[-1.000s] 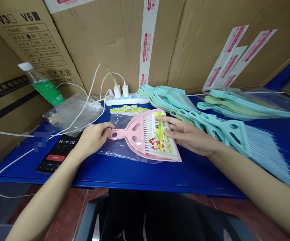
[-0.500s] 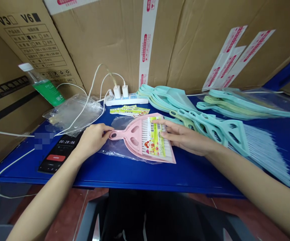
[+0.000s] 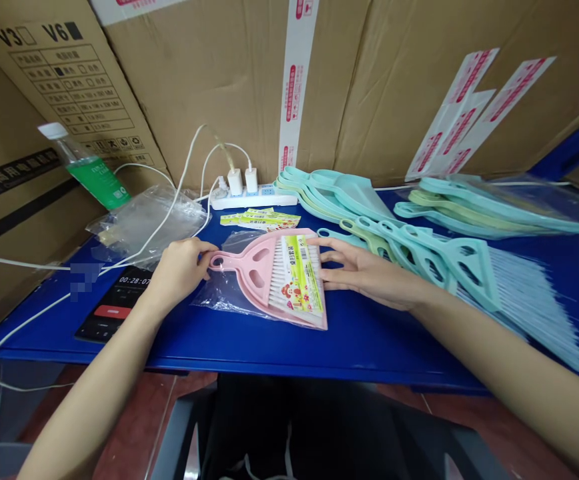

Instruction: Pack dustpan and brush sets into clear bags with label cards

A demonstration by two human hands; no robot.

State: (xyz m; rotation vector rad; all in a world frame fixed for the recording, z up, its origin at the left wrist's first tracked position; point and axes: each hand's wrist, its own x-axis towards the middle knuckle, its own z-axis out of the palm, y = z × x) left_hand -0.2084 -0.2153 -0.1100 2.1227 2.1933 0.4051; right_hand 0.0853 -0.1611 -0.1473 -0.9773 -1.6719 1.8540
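Thumb and fingers of my left hand (image 3: 182, 267) were together on the ringed handle end of a pink dustpan-and-brush set (image 3: 246, 267), which lay flat on the blue desk (image 3: 279, 350) in front of me. My right hand (image 3: 357, 270) was at its wide end, fingers parted and touching the edge near the bristles; I could not tell whether they gripped it. A printed card (image 3: 299, 273) lay across the white bristles. Clear plastic film (image 3: 224, 300) showed about the handle, though I could not tell whether it wrapped the set or lay under it. More cards (image 3: 264, 219) sat just behind, before a white power strip (image 3: 264, 198). Turquoise brushes (image 3: 482, 267) were heaped beyond my right hand, and a phone (image 3: 109, 313) lay beside my left wrist.
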